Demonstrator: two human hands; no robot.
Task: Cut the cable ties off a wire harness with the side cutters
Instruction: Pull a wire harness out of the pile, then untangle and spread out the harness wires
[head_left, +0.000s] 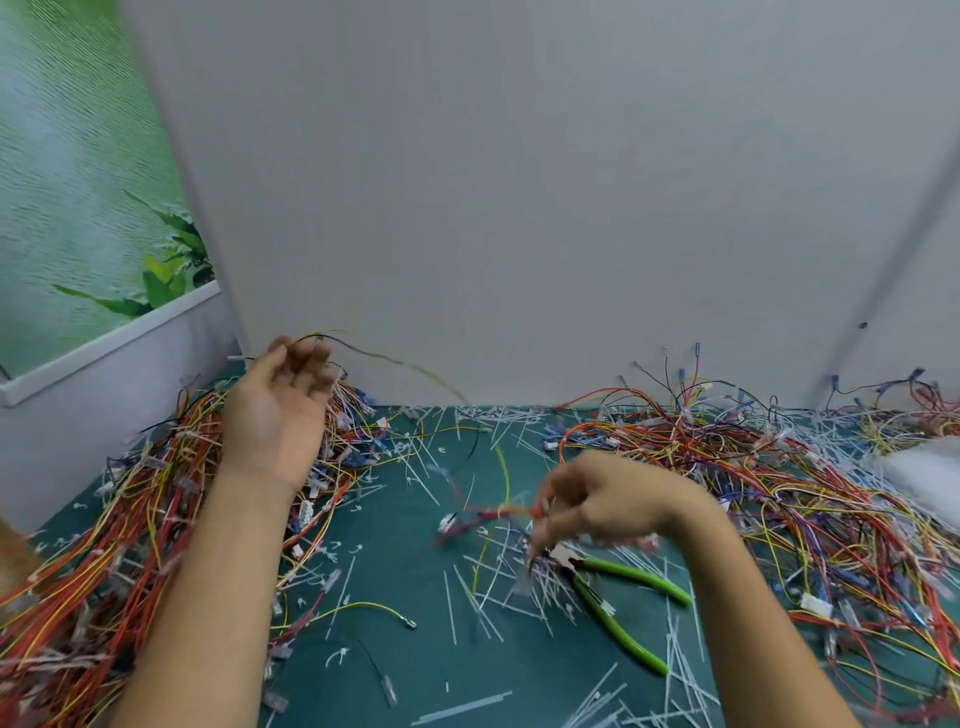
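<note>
Two bare hands work over a green tabletop (415, 675). The right hand (608, 504) hangs above the middle of it with the wrist high and the fingers bunched, pointing down and to the left. Thumb and fingers pinch a small wire harness (483, 517) of red, orange and blue wires. The harness trails leftward from the fingertips, blurred, just above the surface.

Right below this hand the side cutters (623, 597) lie flat on the tabletop. Their green handles are spread and point toward the lower right, and their head sits under the fingertips. Whether a finger touches the head cannot be told. Around the cutters lie many white cut cable ties (498, 587), thickest at the head and thinner toward the near edge.

The left hand (280, 405) is raised at the left, palm toward the camera, with its fingers loosely curled. A thin yellow-and-black wire (374, 356) arcs rightward from its fingertips in front of the grey wall (519, 208). The fingers are blurred, so whether they grip it cannot be told.

A left pile of harnesses (104, 545) lies under and beside the left forearm. A right pile of harnesses (779, 493) spreads along the wall and past the right wrist. A leafy green poster (78, 182) stands at far left.
</note>
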